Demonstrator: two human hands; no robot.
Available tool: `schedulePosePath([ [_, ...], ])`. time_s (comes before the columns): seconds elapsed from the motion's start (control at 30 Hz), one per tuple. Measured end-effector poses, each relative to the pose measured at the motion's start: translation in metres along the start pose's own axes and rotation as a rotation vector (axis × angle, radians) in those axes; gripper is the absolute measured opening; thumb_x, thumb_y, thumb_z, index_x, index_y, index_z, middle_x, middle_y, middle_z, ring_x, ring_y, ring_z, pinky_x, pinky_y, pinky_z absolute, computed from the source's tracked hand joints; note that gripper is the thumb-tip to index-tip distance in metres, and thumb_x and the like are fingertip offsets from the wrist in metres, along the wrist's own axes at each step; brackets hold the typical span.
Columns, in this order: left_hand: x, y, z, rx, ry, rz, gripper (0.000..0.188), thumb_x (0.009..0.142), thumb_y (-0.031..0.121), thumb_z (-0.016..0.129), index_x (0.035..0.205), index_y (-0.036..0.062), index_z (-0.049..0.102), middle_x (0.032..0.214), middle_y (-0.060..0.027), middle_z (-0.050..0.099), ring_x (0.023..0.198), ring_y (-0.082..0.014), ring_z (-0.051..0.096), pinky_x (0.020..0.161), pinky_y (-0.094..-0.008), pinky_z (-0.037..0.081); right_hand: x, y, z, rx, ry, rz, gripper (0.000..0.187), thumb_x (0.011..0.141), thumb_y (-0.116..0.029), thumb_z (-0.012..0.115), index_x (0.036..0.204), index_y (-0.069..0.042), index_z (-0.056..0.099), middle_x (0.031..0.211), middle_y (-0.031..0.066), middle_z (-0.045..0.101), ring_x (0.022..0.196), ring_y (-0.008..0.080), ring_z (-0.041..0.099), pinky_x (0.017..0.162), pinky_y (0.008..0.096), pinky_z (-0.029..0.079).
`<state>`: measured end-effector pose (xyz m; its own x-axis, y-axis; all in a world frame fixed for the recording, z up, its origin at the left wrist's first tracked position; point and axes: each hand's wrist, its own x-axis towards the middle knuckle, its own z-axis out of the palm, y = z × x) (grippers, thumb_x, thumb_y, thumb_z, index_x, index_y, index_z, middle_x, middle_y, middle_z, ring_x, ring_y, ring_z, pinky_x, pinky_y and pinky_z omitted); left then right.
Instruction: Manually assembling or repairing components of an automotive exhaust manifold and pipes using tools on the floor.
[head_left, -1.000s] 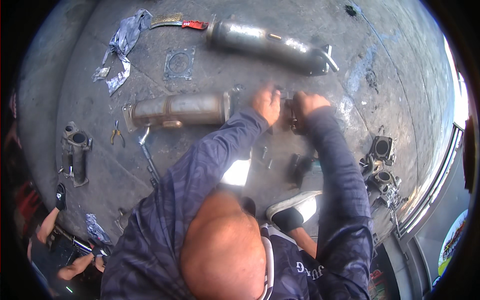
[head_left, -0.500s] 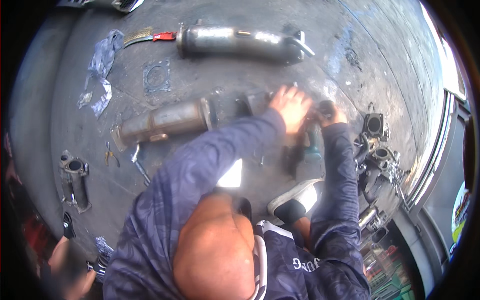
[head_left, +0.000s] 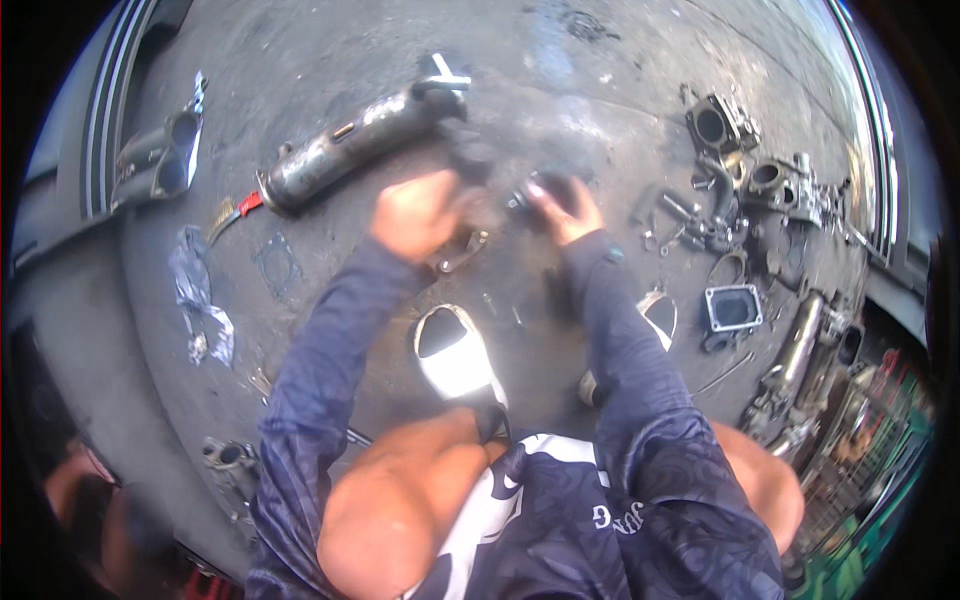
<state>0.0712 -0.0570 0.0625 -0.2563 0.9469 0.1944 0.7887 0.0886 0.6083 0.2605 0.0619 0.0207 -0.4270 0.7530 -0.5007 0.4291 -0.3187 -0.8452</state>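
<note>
At frame centre, our left hand rests fingers together on a dark metal part on the concrete floor; our right hand clamps a small dark piece beside a long pipe.

The small dark part between the left hand and right hand is motion-blurred, its shape unreadable. The grip of either hand cannot be told. Just below the left hand, a metal bracket is half hidden.
</note>
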Motion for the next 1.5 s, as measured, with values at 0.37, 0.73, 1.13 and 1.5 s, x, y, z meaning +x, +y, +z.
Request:
schedulePosePath([
  [0.37, -0.085, 0.016, 0.009, -0.456, 0.319, -0.626, 0.021, 0.085, 0.009, 0.066, 0.098, 0.0007, 0.051, 0.082, -0.0045, 0.058, 0.075, -0.0102, 0.054, 0.069, -0.0238, 0.045, -0.033, 0.010, 0.048, -0.102, -0.513, -0.227, 0.060, 0.082, -0.018, 0.064, 0.136, -0.012, 0.039, 0.123, 0.0199, 0.054, 0.113, 0.0328, 0.053, 0.098, 0.0373, 0.039],
  [0.73, -0.097, 0.001, -0.004, -0.420, 0.116, -0.784, 0.053, 0.078, 0.006, 0.062, 0.126, 0.0009, 0.040, 0.097, -0.0147, 0.064, 0.086, -0.0175, 0.061, 0.078, -0.0284, 0.048, -0.016, 0.049, 0.062, -0.684, -0.260, -0.240, 0.039, 0.071, -0.015, 0.069, 0.109, -0.015, 0.061, 0.107, 0.0132, 0.055, 0.097, 0.0330, 0.058, 0.084, 0.0409, 0.049],
  [1.13, 0.051, -0.023, -0.054, -0.541, -0.852, -0.943, 0.096, 0.069, 0.071, 0.059, 0.135, 0.0041, 0.041, 0.130, -0.0198, 0.046, 0.116, -0.0287, 0.049, 0.082, -0.0427, 0.051, -0.007, 0.066, 0.064, -0.716, -0.200, -0.458, 0.023, 0.074, -0.009, 0.061, 0.097, -0.012, 0.060, 0.103, 0.0154, 0.054, 0.087, 0.0382, 0.061, 0.075, 0.0441, 0.051],
  [1.5, 0.012, -0.025, -0.030, -0.841, -0.819, -1.336, 0.058, 0.087, 0.029, 0.059, 0.135, 0.0055, 0.036, 0.105, -0.0224, 0.061, 0.070, -0.0408, 0.065, 0.053, -0.0526, 0.057, -0.010, 0.082, 0.065, -0.425, -0.046, -0.372, 0.025, 0.067, -0.007, 0.071, 0.091, -0.011, 0.067, 0.107, 0.0189, 0.058, 0.082, 0.0330, 0.064, 0.074, 0.0362, 0.053],
])
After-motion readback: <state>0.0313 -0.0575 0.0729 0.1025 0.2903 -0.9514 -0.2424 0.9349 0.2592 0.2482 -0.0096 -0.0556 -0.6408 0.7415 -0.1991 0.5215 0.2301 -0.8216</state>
